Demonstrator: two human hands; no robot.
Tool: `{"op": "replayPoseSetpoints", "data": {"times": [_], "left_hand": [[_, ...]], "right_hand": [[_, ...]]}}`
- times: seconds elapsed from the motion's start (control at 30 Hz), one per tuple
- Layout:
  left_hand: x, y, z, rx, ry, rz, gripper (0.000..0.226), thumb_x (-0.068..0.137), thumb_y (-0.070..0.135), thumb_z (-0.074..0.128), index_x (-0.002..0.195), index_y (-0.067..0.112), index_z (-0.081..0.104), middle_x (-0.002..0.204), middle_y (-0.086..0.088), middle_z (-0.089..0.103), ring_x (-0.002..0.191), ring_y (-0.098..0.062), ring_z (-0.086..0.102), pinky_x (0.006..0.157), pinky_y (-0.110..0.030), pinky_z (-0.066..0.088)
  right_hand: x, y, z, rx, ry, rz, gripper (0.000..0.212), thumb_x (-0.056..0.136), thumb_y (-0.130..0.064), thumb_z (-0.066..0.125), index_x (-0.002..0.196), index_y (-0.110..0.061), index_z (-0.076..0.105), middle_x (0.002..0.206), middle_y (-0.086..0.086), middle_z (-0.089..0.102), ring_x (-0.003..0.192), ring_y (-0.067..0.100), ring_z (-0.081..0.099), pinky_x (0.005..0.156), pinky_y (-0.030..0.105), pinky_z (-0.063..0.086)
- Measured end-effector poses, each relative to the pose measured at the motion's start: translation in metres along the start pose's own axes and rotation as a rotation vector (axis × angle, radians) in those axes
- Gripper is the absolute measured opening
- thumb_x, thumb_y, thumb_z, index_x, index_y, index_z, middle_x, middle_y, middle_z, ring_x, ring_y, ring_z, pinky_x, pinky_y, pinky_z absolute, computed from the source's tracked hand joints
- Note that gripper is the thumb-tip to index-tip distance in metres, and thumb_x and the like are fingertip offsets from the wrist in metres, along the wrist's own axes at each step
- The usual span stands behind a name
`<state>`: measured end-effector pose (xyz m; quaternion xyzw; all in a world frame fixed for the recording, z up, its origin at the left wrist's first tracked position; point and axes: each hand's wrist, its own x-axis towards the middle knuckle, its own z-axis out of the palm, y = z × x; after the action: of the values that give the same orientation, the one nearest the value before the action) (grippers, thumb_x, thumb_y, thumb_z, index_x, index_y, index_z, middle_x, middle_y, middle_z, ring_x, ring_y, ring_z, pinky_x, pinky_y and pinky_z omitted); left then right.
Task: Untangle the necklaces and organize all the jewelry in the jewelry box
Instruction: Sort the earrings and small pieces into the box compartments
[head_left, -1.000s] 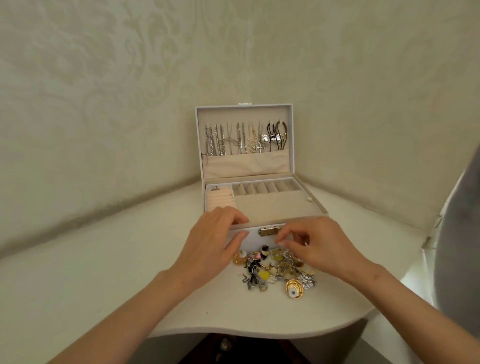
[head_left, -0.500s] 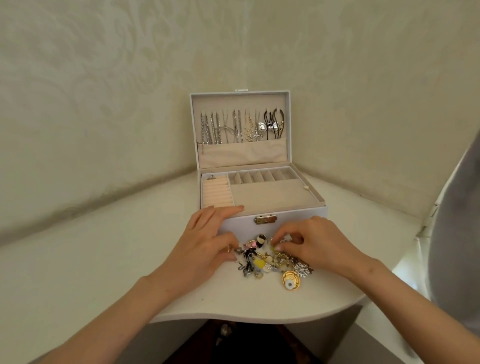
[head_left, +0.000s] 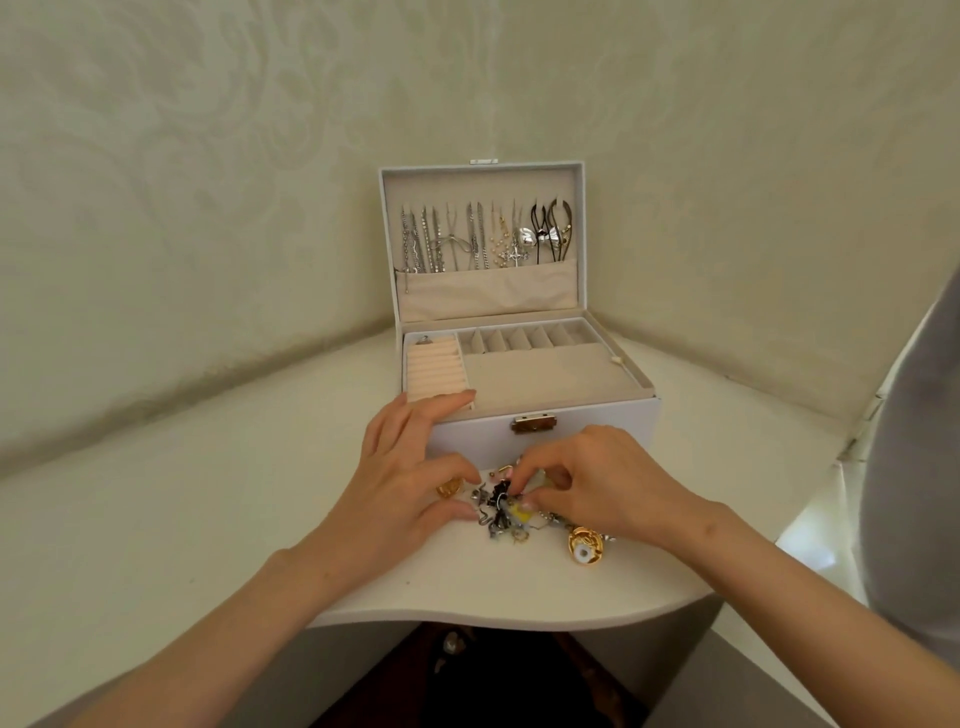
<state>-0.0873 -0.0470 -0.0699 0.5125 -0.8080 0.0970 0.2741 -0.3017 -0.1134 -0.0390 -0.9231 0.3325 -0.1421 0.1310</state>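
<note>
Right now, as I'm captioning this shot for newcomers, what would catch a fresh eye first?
The open white jewelry box stands in the corner of the table, a row of necklaces hanging inside its raised lid. In front of it lies a tangled heap of jewelry: the left hand rests at its left side, and the right hand pinches into it.

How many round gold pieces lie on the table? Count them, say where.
2. One gold piece shows beside the left hand, left of the pile; a second gold piece lies at the pile's near right. More may be hidden.
</note>
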Motion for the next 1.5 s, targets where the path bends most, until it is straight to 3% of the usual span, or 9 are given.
{"op": "replayPoseSetpoints", "data": {"times": [0.33,0.53,0.7,0.83,1.0,1.13,1.2,1.27,1.5], "left_hand": [[-0.003,0.004,-0.005,0.045,0.005,0.019,0.023,0.079,0.047,0.055,0.073,0.028,0.065,0.137,0.002,0.038,0.129,-0.022,0.03,0.115,-0.039,0.009],[-0.01,0.005,-0.01,0.043,-0.015,-0.004,0.027,0.083,0.049,0.052,0.096,0.03,0.067,0.14,-0.001,0.037,0.132,-0.022,0.028,0.116,-0.04,0.008],[0.0,0.029,-0.006,-0.007,-0.058,0.128,0.028,0.091,0.037,0.048,0.109,0.026,0.066,0.137,0.002,0.04,0.125,-0.016,0.033,0.106,-0.029,0.022],[-0.001,0.034,-0.002,-0.012,-0.134,0.191,0.026,0.094,0.037,0.044,0.1,0.023,0.066,0.129,0.005,0.046,0.115,-0.014,0.041,0.097,-0.028,0.03],[-0.003,0.032,0.0,-0.039,-0.143,0.168,0.027,0.095,0.041,0.043,0.088,0.021,0.061,0.123,0.006,0.053,0.112,-0.011,0.041,0.094,-0.023,0.028],[0.004,0.038,0.004,-0.069,-0.171,0.175,0.032,0.095,0.044,0.041,0.109,0.023,0.061,0.127,0.014,0.053,0.118,-0.006,0.042,0.1,-0.022,0.028],[0.01,0.041,0.007,-0.051,-0.199,0.201,0.037,0.096,0.046,0.039,0.119,0.024,0.059,0.129,0.015,0.053,0.12,-0.005,0.042,0.102,-0.023,0.027],[0.012,0.042,0.01,-0.021,-0.219,0.213,0.039,0.096,0.047,0.039,0.121,0.025,0.059,0.128,0.015,0.054,0.119,-0.006,0.044,0.102,-0.025,0.027],[0.004,0.035,0.006,0.01,-0.166,0.194,0.03,0.094,0.047,0.042,0.103,0.026,0.062,0.116,0.012,0.057,0.11,-0.008,0.044,0.095,-0.023,0.029]], "right_hand": [[-0.004,0.001,-0.006,-0.034,-0.04,0.015,0.007,0.086,-0.033,0.063,0.092,-0.033,0.068,0.052,-0.015,0.045,0.054,0.0,0.045,0.058,0.013,0.032],[-0.013,0.019,-0.021,0.155,0.016,0.074,0.016,0.084,-0.026,0.068,0.085,-0.041,0.068,0.056,-0.009,0.054,0.055,0.005,0.048,0.056,0.017,0.035],[-0.024,0.03,-0.036,0.229,-0.048,0.098,0.022,0.08,-0.021,0.072,0.085,-0.042,0.068,0.062,-0.017,0.057,0.056,0.001,0.046,0.057,0.015,0.035],[-0.032,0.034,-0.038,0.225,-0.124,0.133,0.021,0.076,-0.029,0.076,0.086,-0.044,0.065,0.069,-0.015,0.057,0.064,-0.008,0.049,0.062,0.011,0.037],[-0.035,0.032,-0.025,0.199,-0.084,0.073,0.021,0.074,-0.038,0.076,0.084,-0.05,0.062,0.071,-0.017,0.059,0.07,0.0,0.052,0.06,0.015,0.035],[-0.033,0.037,-0.026,0.29,0.092,0.095,0.017,0.077,-0.03,0.075,0.083,-0.045,0.069,0.067,-0.014,0.06,0.063,0.001,0.05,0.059,0.016,0.031],[-0.032,0.04,-0.029,0.258,0.117,0.12,0.022,0.078,-0.029,0.074,0.082,-0.05,0.067,0.067,-0.013,0.06,0.063,0.001,0.05,0.06,0.019,0.031],[-0.031,0.04,-0.028,0.165,0.025,0.121,0.022,0.08,-0.034,0.071,0.084,-0.055,0.063,0.075,-0.014,0.064,0.069,0.0,0.051,0.061,0.018,0.032],[-0.031,0.043,-0.026,0.041,-0.026,0.153,0.021,0.081,-0.032,0.069,0.086,-0.052,0.064,0.078,-0.014,0.064,0.073,0.001,0.054,0.063,0.014,0.035]]}}
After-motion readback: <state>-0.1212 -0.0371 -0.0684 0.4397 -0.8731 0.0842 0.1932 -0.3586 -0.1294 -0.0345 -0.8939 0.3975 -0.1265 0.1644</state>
